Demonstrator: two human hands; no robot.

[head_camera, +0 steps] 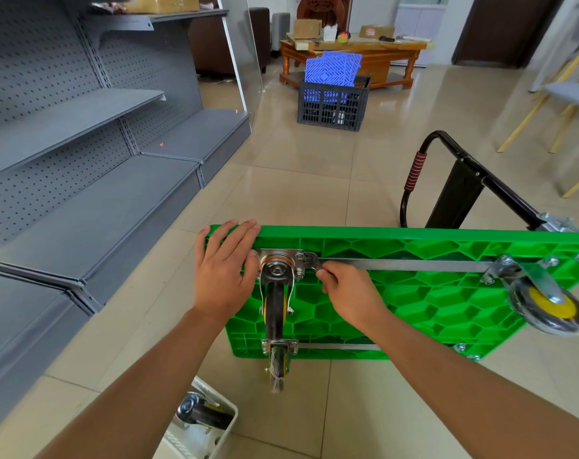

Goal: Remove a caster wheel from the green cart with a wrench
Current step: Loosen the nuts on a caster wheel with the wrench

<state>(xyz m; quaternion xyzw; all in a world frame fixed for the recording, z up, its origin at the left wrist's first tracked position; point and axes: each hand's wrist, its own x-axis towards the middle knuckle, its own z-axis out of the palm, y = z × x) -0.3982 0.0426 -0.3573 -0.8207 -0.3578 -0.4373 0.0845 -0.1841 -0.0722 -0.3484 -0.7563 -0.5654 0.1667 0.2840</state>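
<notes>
The green cart (397, 293) lies upside down on the tiled floor (298, 180), with its bumpy underside facing up. Its black handle (447, 180) sticks out past the far edge of the cart.

The caster wheel (276, 309) sits near the left far corner of the cart. Its shiny metal plate (281, 260) is bolted to the green plastic, and the black wheel points toward the person.

The left hand (223, 276) lies flat over the left far corner of the cart, just beside the plate. Its fingers (235, 236) are stretched out and close together, holding nothing.

The right hand (351, 296) is on the other side of the plate. Its fingers (324, 273) are pinched tight on a small silver wrench (313, 261). The head of the wrench sits at a bolt on the right edge of the plate.

Another wheel (546, 306) with a yellow middle is at the right edge of the cart, and one more wheel (278, 362) is at the near edge.

A white tray (212, 422) on the floor near the person holds a loose wheel (199, 412). Grey shelves (83, 144) stand along the left.
</notes>
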